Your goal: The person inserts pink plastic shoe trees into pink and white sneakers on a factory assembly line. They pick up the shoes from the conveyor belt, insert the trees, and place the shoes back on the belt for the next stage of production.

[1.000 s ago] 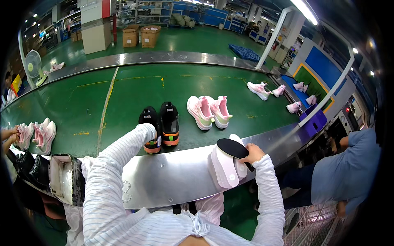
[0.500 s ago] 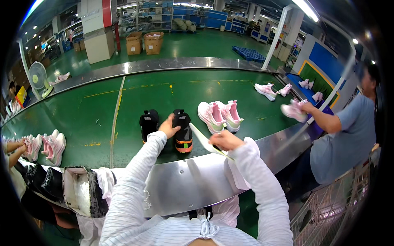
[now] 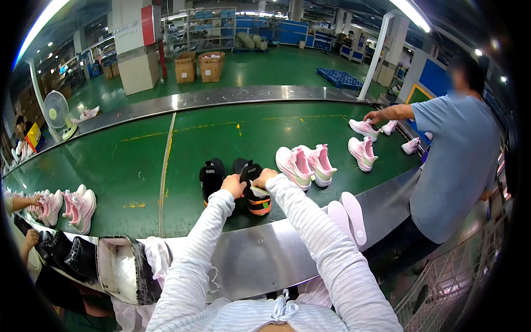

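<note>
My left hand (image 3: pixel 234 186) is closed on the collar of a black shoe with an orange-trimmed sole (image 3: pixel 259 209). A pale insole (image 3: pixel 259 191) goes into that shoe's opening, pinched by my right hand (image 3: pixel 267 177); its front part is hidden inside. The other black shoe (image 3: pixel 211 176) stands just left of it. To the right are two pink shoes, a nearer one (image 3: pixel 294 167) and one beside it (image 3: pixel 322 165). Two pale insoles (image 3: pixel 354 217) lie on the metal edge by my right forearm.
A green conveyor belt (image 3: pixel 193 130) runs across, with a metal ledge (image 3: pixel 243 257) before me. A co-worker (image 3: pixel 456 160) at right reaches to a pink shoe (image 3: pixel 364 129). Pink shoes (image 3: pixel 83 209) stand at left near another person's hands. An open box (image 3: pixel 117 265) sits at lower left.
My right hand has brought the insole leftward into the black shoe, and my left hand has gripped the collar. The co-worker has set down a pink shoe and reaches to another.
</note>
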`<move>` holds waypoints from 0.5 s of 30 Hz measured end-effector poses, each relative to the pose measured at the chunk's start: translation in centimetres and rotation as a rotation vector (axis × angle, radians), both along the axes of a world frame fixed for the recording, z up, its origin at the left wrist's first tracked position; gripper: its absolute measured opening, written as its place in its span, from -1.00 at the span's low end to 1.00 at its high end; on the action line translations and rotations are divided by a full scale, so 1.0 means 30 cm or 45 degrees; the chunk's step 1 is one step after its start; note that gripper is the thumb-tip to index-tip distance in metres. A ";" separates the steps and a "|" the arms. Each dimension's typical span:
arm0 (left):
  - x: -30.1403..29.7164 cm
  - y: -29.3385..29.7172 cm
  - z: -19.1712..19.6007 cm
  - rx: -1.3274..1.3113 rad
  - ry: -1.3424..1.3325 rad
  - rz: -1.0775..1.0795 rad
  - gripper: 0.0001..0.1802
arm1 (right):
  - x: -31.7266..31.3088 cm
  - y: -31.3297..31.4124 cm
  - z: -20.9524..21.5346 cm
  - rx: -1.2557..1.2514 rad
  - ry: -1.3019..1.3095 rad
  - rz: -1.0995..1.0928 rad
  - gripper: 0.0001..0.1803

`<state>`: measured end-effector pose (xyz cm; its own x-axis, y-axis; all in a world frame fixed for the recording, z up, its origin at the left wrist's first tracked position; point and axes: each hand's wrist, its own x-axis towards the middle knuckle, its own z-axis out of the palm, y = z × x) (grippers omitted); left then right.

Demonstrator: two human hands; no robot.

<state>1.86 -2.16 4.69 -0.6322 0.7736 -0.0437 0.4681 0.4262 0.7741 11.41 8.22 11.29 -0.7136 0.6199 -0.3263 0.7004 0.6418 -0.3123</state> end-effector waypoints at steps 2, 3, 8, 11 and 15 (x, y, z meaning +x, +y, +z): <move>0.013 0.009 0.021 0.021 0.053 -0.034 -0.75 | 0.007 -0.017 -0.044 0.091 0.063 -0.006 -0.57; 0.019 0.011 0.034 0.049 0.062 -0.047 -0.75 | -0.001 -0.016 -0.087 0.164 0.149 -0.013 -0.63; 0.038 0.032 0.066 0.125 0.191 -0.053 -0.77 | -0.022 -0.043 -0.063 0.302 0.135 0.031 -0.72; 0.002 0.033 -0.087 0.270 0.557 -0.170 -0.74 | -0.097 -0.005 -0.256 0.350 0.041 0.114 -0.53; 0.012 0.008 -0.067 0.119 0.320 -0.053 -0.74 | -0.172 -0.005 -0.263 0.165 -0.111 0.065 -0.51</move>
<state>2.22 -1.91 2.67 -0.5816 0.7926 0.1833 0.6662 0.3347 0.6665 6.24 8.07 3.40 -0.7178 0.6244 -0.3080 0.6866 0.7082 -0.1644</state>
